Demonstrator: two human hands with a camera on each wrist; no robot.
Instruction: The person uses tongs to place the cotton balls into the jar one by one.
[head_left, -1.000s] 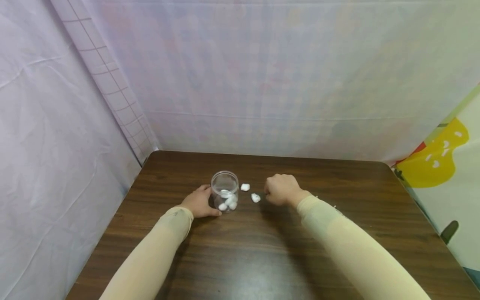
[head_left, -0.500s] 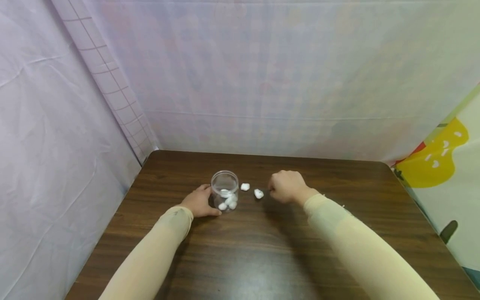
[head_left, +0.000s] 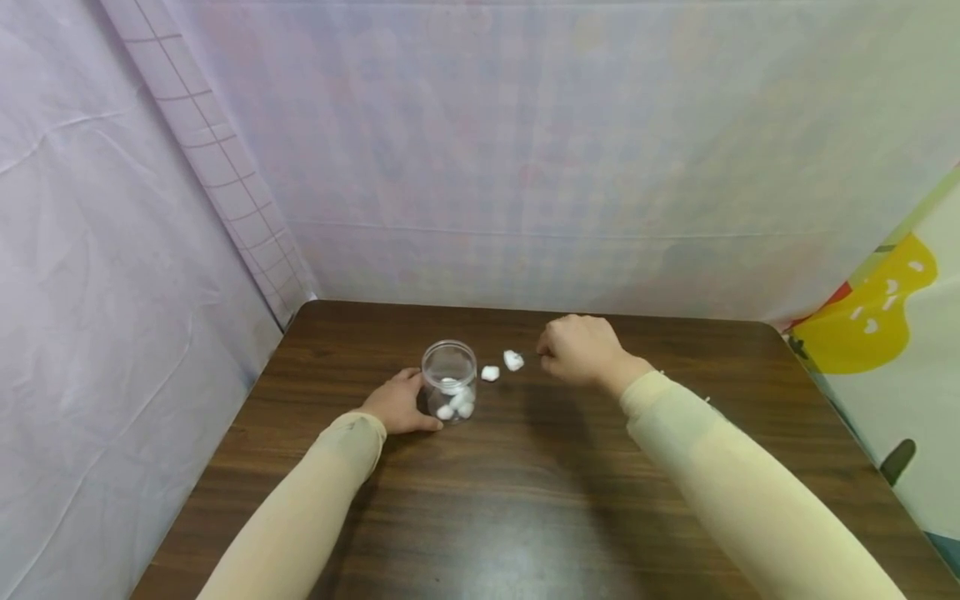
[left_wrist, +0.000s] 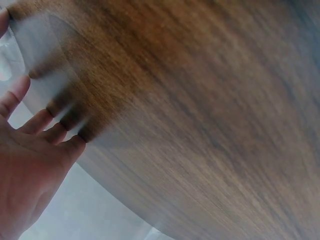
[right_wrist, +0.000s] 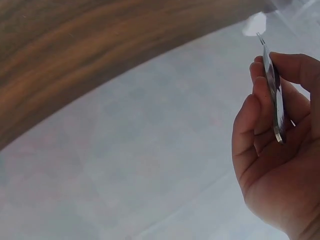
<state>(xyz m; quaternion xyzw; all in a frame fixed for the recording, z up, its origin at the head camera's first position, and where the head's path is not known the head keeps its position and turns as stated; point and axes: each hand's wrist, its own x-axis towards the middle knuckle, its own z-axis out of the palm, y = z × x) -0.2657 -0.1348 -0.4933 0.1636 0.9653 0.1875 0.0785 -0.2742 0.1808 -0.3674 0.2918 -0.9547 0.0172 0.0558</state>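
Observation:
My left hand (head_left: 395,406) holds the left side of a clear plastic jar (head_left: 450,364), thumb in front and fingers behind. The jar stands upright without a lid, with several white cotton balls (head_left: 456,406) at its bottom. Only a sliver of the jar (left_wrist: 6,57) shows in the left wrist view. My right hand (head_left: 581,352) pinches metal tweezers (right_wrist: 274,92) between thumb and fingers. At the tweezers' tips is a cotton ball (head_left: 513,360), apparently lifted off the table. Another cotton ball (head_left: 490,373) lies just right of the jar.
A dark wood-grain table (head_left: 465,492) carries everything. White cloth (head_left: 525,167) hangs along its back edge, and more cloth (head_left: 112,333) hangs at the left. A yellow printed shape (head_left: 862,325) shows on the right side.
My right hand has moved away from me and slightly right. The cotton ball at the tweezers has gone farther back, past the other ball. The left hand and jar have stayed put.

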